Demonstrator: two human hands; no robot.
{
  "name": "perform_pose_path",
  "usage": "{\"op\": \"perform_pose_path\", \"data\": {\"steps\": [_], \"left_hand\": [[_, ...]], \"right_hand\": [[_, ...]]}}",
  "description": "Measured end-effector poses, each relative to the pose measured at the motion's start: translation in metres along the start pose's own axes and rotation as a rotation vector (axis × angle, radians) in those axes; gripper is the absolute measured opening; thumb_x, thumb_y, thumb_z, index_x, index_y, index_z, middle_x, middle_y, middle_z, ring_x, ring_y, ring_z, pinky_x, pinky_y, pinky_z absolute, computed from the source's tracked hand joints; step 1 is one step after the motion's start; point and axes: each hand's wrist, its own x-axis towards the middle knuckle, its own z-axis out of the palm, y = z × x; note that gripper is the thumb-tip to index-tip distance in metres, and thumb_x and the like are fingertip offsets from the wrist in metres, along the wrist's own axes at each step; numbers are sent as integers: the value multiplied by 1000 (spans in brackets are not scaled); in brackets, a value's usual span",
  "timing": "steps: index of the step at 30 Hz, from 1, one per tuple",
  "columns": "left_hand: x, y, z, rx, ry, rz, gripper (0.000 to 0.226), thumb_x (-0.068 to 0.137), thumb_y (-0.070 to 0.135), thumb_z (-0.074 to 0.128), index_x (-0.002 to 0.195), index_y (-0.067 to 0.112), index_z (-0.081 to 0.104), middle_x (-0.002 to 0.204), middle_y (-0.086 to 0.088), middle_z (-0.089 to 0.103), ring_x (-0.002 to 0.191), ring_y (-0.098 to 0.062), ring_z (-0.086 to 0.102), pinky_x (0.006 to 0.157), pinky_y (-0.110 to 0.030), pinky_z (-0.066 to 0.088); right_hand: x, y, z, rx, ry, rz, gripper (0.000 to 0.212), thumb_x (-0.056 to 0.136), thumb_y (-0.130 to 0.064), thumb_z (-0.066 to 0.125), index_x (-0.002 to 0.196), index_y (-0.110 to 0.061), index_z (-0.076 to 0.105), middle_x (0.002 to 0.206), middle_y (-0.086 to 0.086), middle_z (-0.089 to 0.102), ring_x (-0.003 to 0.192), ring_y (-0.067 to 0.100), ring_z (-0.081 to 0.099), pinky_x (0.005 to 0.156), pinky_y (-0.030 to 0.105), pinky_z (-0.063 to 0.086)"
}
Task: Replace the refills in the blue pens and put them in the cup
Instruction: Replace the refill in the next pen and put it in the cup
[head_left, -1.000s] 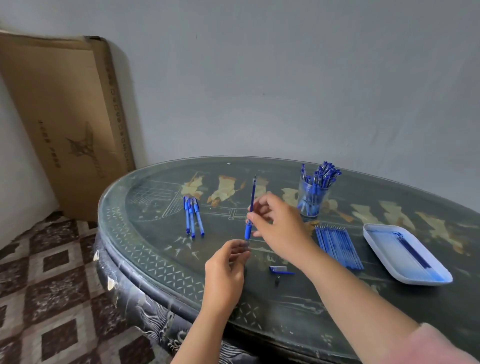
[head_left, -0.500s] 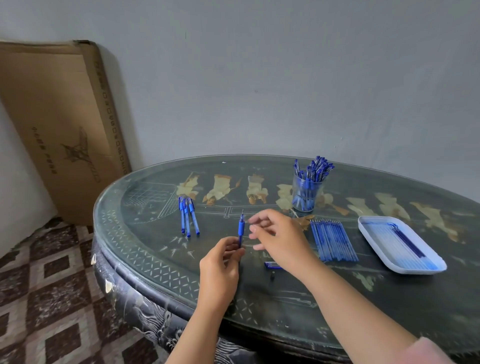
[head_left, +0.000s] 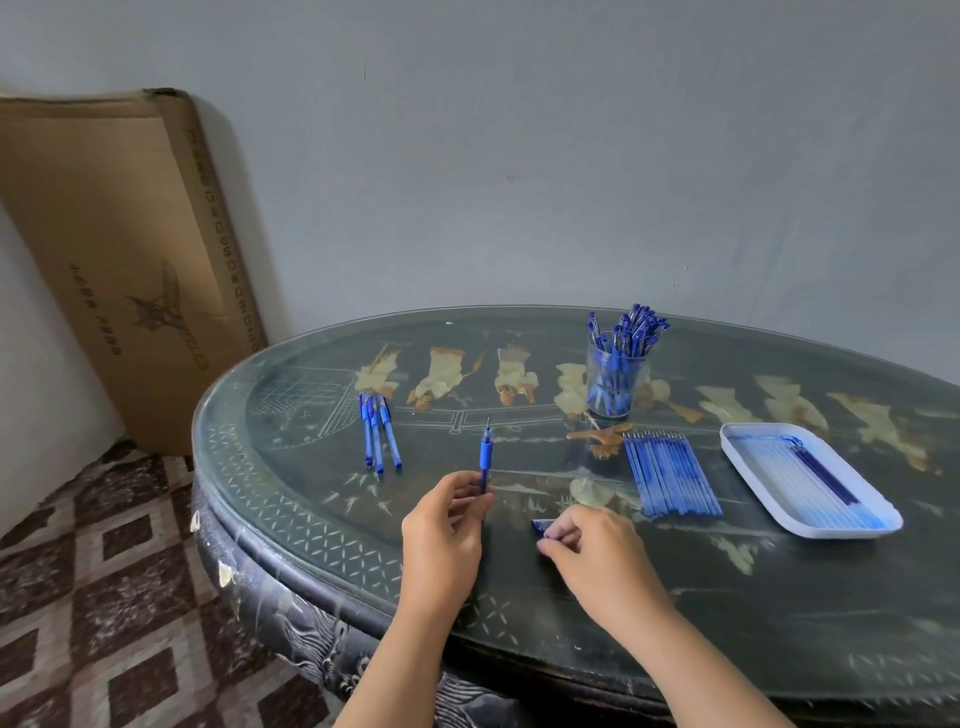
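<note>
My left hand (head_left: 448, 525) holds a blue pen (head_left: 485, 457) upright by its lower end, tip up and uncapped. My right hand (head_left: 592, 551) rests low on the table with its fingertips closed on a small blue pen cap (head_left: 540, 526). Three blue pens (head_left: 379, 434) lie side by side at the left. A clear cup (head_left: 615, 382) packed with several blue pens stands at the back. A row of several blue refills (head_left: 670, 475) lies flat to the right of my hands.
A white tray (head_left: 748, 462) at the right holds several refills. The dark oval table (head_left: 311, 530) has a glass top and a rounded front edge. A large cardboard box (head_left: 119, 260) leans on the wall at the left, over patterned floor tiles.
My right hand has left the pen and dropped down to the cap on the table. The left hand now holds the pen alone, with the refill fully inside.
</note>
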Motion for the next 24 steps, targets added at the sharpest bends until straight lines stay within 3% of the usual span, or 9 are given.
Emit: {"op": "perform_pose_path", "data": {"steps": [3,7,11,15,18,24], "left_hand": [[1,-1,0,11,6,14,20,85,4,70,95,21,70,86,6,70,81,-3,67,78,-19,54],[1,-4,0,26,12,29,19,86,5,70,95,21,70,86,5,69,80,-4,67,75,-15,51],[2,-4,0,51,25,63,20,85,6,71,95,23,70,89,6,69,85,-1,66,75,-10,48],[2,-5,1,44,30,75,23,84,4,72,93,25,70,87,5,68,83,-2,65,75,-8,47],[2,-5,1,46,28,88,23,84,4,72,94,25,69,87,7,67,83,-3,65,76,-8,47],[2,-4,0,37,27,86,26,84,5,72,93,28,68,87,5,68,82,-2,65,74,-8,47]], "right_hand": [[13,-22,-17,200,58,-19,5,85,-27,72,88,-23,69,83,-11,68,78,0,62,71,16,50],[36,-62,-50,463,63,-84,3,86,-25,71,89,-26,70,85,-9,70,82,5,66,74,22,54],[51,-86,-65,303,46,-218,6,87,-26,70,84,-31,68,85,-14,69,79,1,63,68,11,48],[56,-91,-66,157,-18,-275,2,87,-22,70,86,-24,71,82,-15,66,74,-2,57,62,7,41],[56,-91,-64,22,-78,-278,6,88,-24,68,90,-21,73,80,-15,62,70,-2,53,58,9,36],[54,-88,-53,-47,-40,-261,20,87,-38,69,89,-18,66,86,-6,61,79,9,55,71,25,48]]}}
